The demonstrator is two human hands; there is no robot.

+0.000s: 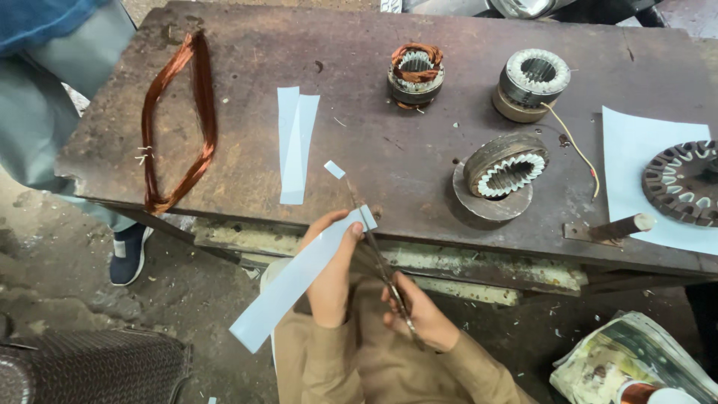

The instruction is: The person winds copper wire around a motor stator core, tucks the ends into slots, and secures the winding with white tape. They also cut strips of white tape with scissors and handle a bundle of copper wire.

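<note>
My left hand (329,269) grips a long pale paper strip (288,288) that slants from the lower left up to the bench edge. My right hand (419,314) holds thin scissors (378,258) whose blades reach up to the strip's upper end. A small cut piece of paper (334,170) lies on the bench just above the blades. Two more paper strips (295,142) lie side by side on the bench, left of centre.
The rusty metal bench (374,172) carries a copper wire coil (179,120), three motor stators (416,73) (532,78) (507,166), and a flat stator (684,182) on a paper sheet (636,172). Another person's leg and shoe (129,251) stand at the left. Crumpled newspaper (636,366) lies at lower right.
</note>
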